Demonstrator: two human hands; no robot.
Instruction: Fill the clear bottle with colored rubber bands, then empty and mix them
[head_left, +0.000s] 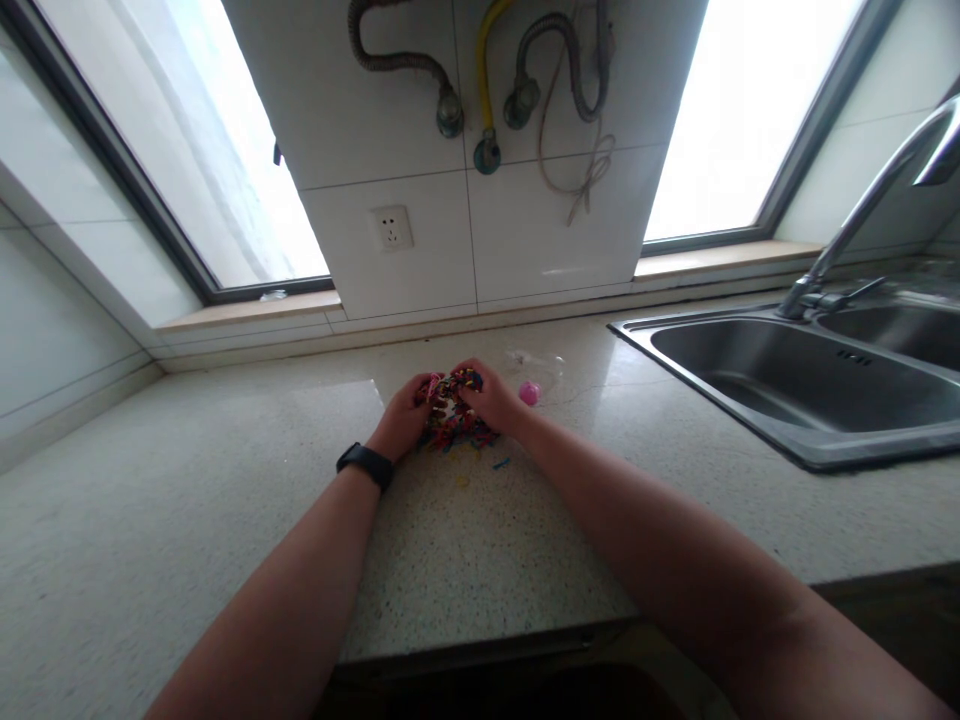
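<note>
Both hands meet over a small heap of multicoloured rubber bands [454,430] on the counter. My left hand [405,412], with a black watch [365,466] on its wrist, is closed around some of the bands at the heap's left side. On the right side, my right hand [487,396] curls its fingers around another clump of them. The clumps hang just above the heap, and the fingertips are partly hidden among the bands. A loose blue band [501,463] and a yellow band [463,482] lie in front. Just right of my right hand sits a round pink object [529,393].
Thin clear plastic [541,362] lies behind the pink object. A steel sink [720,400] with a tall faucet [847,230] is set into the speckled counter [225,520] at right. The tiled wall behind carries a socket [393,228] and hoses with valves [487,152].
</note>
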